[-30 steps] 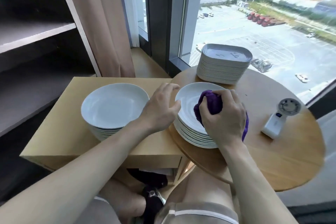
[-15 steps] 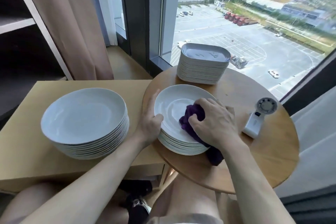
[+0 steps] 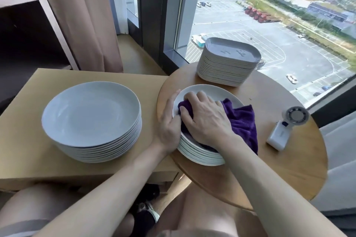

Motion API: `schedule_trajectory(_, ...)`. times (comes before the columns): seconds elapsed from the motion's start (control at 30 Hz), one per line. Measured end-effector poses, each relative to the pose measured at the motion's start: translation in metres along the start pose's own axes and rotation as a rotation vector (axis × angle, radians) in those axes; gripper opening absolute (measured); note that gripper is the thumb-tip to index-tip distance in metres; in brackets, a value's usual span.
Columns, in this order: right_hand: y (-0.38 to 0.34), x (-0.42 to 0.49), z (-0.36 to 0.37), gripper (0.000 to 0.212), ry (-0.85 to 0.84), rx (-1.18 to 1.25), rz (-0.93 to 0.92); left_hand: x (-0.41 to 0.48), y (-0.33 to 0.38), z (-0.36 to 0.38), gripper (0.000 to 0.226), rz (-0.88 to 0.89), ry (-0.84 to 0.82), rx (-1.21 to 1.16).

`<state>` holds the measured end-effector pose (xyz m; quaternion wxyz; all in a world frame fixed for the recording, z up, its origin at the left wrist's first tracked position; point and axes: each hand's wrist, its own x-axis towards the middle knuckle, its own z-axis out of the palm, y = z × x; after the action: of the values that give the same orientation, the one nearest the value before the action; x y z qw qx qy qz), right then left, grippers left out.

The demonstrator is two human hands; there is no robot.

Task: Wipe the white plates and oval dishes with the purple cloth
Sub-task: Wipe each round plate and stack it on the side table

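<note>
A stack of white round plates (image 3: 209, 90) stands on the round wooden table (image 3: 279, 169). My right hand (image 3: 206, 119) presses the purple cloth (image 3: 243, 123) into the top plate's left side, fingers curled over the bunched cloth; the cloth's loose part drapes over the plate's right rim. My left hand (image 3: 169, 127) grips the left rim of the top plate, thumb on the rim. A second stack of white round plates (image 3: 90, 115) sits on the square table at left. A stack of oval dishes (image 3: 229, 65) stands at the table's far side by the window.
A small white handheld fan (image 3: 285, 127) lies on the round table's right side. The light wooden square table (image 3: 25, 121) adjoins on the left. A curtain and dark shelving stand behind it; a large window runs along the far side. My knees show below.
My right hand has slid the cloth from the plate's middle to its left side, and the cloth has spread out over the right rim. My left hand stays on the left rim.
</note>
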<state>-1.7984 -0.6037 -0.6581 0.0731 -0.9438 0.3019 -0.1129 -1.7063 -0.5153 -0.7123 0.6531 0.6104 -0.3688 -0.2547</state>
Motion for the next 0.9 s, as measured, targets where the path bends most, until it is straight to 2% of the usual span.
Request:
schedule_trajectory(0.1,0.006,0.009,0.001,0.042,0.016,0.013,-0.066,0.001,0.000,0.000,0.067,0.010,-0.027,-0.034)
schedule_trajectory(0.17,0.011,0.016,0.005,0.041,0.038,-0.004,-0.079,0.002,0.001,0.002,0.071,0.011,-0.021,-0.055)
schedule_trajectory(0.33,0.021,0.037,0.010,0.036,0.129,-0.111,0.019,0.001,0.000,0.002,0.071,0.024,0.023,-0.009)
schedule_trajectory(0.53,0.040,0.037,0.005,0.031,0.177,-0.245,0.053,-0.001,0.012,-0.004,0.071,-0.034,-0.024,0.120)
schedule_trajectory(0.7,0.060,0.026,-0.012,0.033,0.085,-0.382,0.097,-0.001,0.017,-0.008,0.069,-0.040,-0.046,0.178)
schedule_trajectory(0.9,0.069,-0.009,-0.025,0.032,0.013,-0.367,0.187,0.002,0.011,-0.008,0.071,-0.013,-0.045,0.184)
